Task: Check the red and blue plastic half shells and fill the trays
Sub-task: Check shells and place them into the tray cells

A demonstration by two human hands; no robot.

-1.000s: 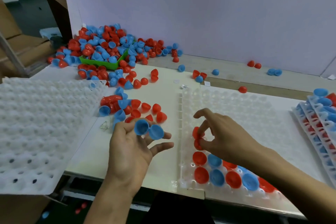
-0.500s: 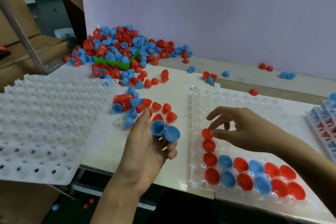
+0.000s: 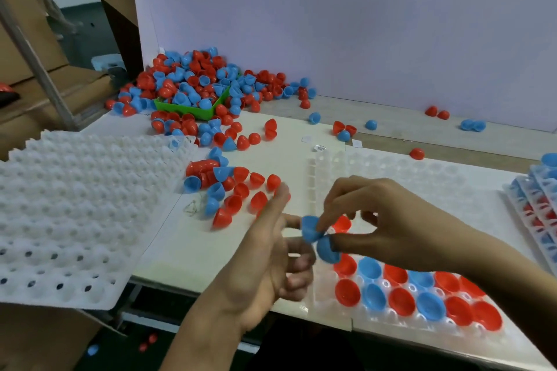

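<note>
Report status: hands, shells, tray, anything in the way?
Right hand pinching two blue shells; left hand open beside them. Clear tray has its two near rows mostly filled. Nothing blocking the open pockets.

Pale lilac wall (image 3: 361, 24) behind white table (image 3: 289, 141)
</note>
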